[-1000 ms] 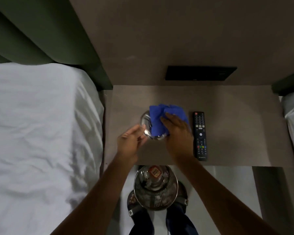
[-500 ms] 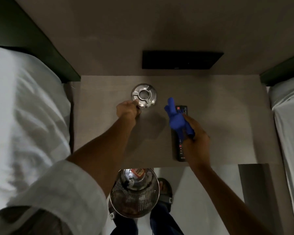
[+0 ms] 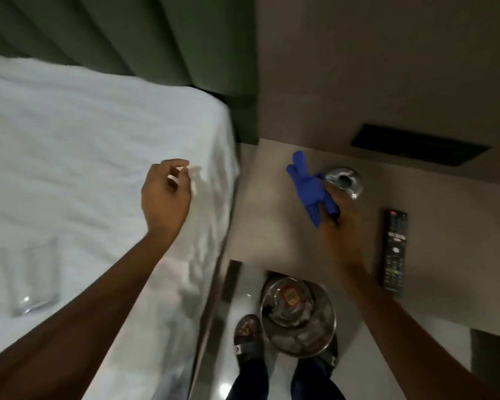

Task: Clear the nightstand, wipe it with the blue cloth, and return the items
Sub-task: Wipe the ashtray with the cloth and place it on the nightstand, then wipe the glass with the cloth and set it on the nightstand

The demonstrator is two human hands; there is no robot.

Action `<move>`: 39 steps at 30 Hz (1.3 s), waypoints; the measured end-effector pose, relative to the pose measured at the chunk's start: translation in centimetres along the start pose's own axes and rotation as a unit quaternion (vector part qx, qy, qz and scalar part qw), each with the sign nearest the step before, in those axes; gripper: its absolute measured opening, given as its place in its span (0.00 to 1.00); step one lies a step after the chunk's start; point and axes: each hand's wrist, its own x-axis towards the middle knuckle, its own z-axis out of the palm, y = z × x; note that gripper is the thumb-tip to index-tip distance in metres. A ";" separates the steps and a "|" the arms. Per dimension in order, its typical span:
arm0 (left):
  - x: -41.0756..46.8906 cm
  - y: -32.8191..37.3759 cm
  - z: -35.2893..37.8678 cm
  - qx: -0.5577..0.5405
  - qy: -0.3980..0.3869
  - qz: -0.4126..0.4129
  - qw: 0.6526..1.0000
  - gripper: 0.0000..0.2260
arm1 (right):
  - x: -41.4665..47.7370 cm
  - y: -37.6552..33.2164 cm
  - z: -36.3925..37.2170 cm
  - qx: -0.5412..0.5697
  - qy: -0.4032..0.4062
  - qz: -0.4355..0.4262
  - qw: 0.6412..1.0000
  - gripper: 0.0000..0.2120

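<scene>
My right hand (image 3: 342, 226) is over the nightstand (image 3: 269, 226), closed around the bunched blue cloth (image 3: 308, 187). The cloth sticks out up and left of my fist, just beside a round shiny metal ashtray (image 3: 347, 181) on the nightstand's far part. A black remote (image 3: 394, 252) lies on the top to the right of that hand. My left hand (image 3: 166, 194) hovers over the white bed (image 3: 70, 157) with its fingers curled. A small pale bit shows at the fingertips, too blurred to identify. A clear drinking glass (image 3: 33, 281) lies on the bed at lower left.
A perforated metal waste bin (image 3: 298, 316) stands on the floor in front of the nightstand, by my sandalled feet (image 3: 247, 333). A green padded headboard (image 3: 185, 47) rises behind the bed. A black panel (image 3: 419, 147) sits in the wall above the nightstand.
My left hand left the ashtray and swung left over the bed. My right hand carried the blue cloth from above the remote to beside the ashtray. The view turned left.
</scene>
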 end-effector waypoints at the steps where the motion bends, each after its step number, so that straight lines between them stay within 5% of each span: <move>1: 0.3 -0.9 -3.5 0.029 0.014 -0.007 0.999 0.07 | -0.1 -1.6 1.2 -0.001 -0.016 -0.017 1.000 0.16; 7: -0.7 -10.0 -21.0 0.214 -0.115 -0.015 0.970 0.28 | -1.0 -8.4 7.9 0.042 -0.051 -0.094 0.993 0.13; 13: -3.9 -17.4 -28.1 0.307 -0.189 0.104 0.927 0.28 | -3.2 -8.5 11.6 0.031 -0.110 -0.101 0.988 0.15; 16: -2.4 -19.8 -30.3 0.364 -0.309 0.184 0.859 0.37 | -4.4 -7.5 12.2 0.038 -0.116 -0.097 0.988 0.16; 19: -1.0 -20.1 -30.6 0.486 -0.333 0.256 0.767 0.47 | -5.5 -6.6 12.7 0.041 -0.115 -0.077 0.990 0.16; 22: 0.8 -19.4 -29.4 0.497 -0.323 0.307 0.745 0.40 | -6.2 -6.3 13.2 0.039 -0.121 -0.060 0.990 0.16; 26: 1.4 -17.4 -27.1 0.425 -0.292 0.341 0.786 0.32 | -6.1 -6.6 13.6 0.018 -0.125 -0.048 0.991 0.17; 30: -0.8 -10.6 -20.5 0.294 -0.271 0.224 0.889 0.38 | -8.0 -8.4 14.5 0.016 -0.159 -0.113 0.981 0.20; 33: -1.8 -6.0 -15.1 0.220 -0.243 0.176 0.928 0.37 | -9.0 -9.4 14.7 0.055 -0.180 -0.171 0.967 0.22; 36: -1.9 -2.8 -11.4 0.150 -0.233 0.156 0.948 0.36 | -6.1 -9.4 12.6 0.224 -0.174 0.029 0.959 0.19; 39: -2.1 -1.0 -8.9 0.049 -0.238 0.100 0.965 0.33 | -3.8 -8.7 10.5 0.457 -0.137 0.233 0.847 0.18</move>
